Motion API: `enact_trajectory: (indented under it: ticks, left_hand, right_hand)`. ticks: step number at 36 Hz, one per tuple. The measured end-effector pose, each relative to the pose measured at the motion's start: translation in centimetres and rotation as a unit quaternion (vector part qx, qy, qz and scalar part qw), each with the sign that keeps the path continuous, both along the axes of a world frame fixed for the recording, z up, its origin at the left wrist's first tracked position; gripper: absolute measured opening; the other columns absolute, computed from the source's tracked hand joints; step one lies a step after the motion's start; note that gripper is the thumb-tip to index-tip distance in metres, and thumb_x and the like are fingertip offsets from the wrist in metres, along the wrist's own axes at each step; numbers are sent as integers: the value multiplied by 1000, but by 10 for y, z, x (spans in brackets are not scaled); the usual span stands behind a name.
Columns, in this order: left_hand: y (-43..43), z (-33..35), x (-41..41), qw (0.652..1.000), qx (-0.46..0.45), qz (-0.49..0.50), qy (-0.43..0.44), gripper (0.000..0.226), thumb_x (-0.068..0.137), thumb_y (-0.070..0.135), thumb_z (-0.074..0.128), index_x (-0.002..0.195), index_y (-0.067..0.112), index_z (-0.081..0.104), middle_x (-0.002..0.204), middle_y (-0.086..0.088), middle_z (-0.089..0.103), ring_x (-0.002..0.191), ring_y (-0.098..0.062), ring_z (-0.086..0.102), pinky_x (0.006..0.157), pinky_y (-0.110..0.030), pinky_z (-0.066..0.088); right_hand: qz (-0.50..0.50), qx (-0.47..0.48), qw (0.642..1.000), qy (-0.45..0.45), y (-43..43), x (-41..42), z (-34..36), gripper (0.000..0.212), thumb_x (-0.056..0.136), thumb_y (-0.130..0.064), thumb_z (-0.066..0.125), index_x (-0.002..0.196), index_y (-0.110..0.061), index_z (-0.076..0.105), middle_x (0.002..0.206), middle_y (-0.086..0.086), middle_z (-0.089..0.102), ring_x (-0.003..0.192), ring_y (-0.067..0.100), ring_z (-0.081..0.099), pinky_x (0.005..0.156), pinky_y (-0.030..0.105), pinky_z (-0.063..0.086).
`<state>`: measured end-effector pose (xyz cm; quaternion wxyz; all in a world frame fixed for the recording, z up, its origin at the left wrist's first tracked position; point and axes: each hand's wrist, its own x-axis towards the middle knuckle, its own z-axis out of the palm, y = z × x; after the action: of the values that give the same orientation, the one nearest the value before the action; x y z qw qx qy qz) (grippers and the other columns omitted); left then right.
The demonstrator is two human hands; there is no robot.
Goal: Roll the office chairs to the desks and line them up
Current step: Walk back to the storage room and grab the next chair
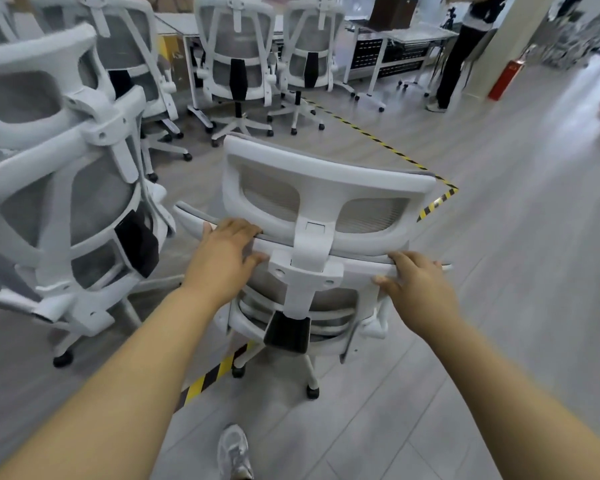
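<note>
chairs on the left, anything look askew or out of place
Yes: the nearest left chair sits turned at an angle, close beside the held chair, while two far chairs face the desk squarely.

Near chair [326, 188]: white frame, grey mesh backrest and headrest, black lumbar block, upright on castors, back toward viewer. Second chair [66, 202], same model, stands just beside it on the left. Third chair [236, 53] and fourth chair [309, 53] stand side by side at the white desks [423, 33].
</note>
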<state>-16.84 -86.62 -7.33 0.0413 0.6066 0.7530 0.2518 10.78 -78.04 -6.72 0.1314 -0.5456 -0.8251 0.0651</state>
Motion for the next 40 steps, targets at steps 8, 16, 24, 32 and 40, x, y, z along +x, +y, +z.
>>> enact_trajectory:
  ticks: [8, 16, 24, 32, 40]
  left_hand:
    - [93, 3, -62, 999, -29, -17, 23, 44, 92, 38, 53, 130, 17, 51, 137, -2, 48, 127, -21, 31, 113, -45, 20]
    - [180, -6, -117, 999, -16, -7, 41, 40, 92, 36, 52, 125, 14, 54, 129, -5, 53, 127, -23, 37, 112, -44, 19]
    - [248, -11, -162, 999, 6, 29, 41, 36, 90, 30, 56, 121, 11, 56, 126, -8, 55, 123, -26, 40, 106, -39, 21]
    - [294, -6, -199, 996, 10, 85, 14, 33, 91, 23, 56, 121, 10, 55, 128, -7, 52, 125, -22, 36, 104, -32, 24]
    - [321, -3, -236, 989, -6, 145, -16, 38, 93, 25, 52, 130, 13, 48, 138, -4, 43, 133, -20, 29, 105, -30, 26]
  right_hand:
    - [-25, -17, 1000, 6, 85, -60, 4, 45, 87, -36, 62, 125, -11, 57, 126, 11, 56, 115, 37, 43, 95, 47, 39]
    - [-8, -14, 1000, 6, 173, -115, 4, 49, 87, -35, 63, 126, -6, 57, 127, 14, 56, 118, 37, 42, 98, 48, 35]
    - [56, 34, 998, -1, 265, -164, -1, 47, 82, -35, 68, 116, -2, 63, 114, 17, 63, 103, 42, 52, 88, 52, 41]
    - [122, 82, 988, -38, 340, -218, -1, 43, 78, -35, 74, 106, -3, 67, 97, 17, 67, 86, 42, 59, 75, 52, 50]
    - [166, 80, 981, -60, 392, -269, -9, 43, 83, -38, 67, 110, -4, 64, 101, 18, 67, 92, 43, 60, 86, 55, 48]
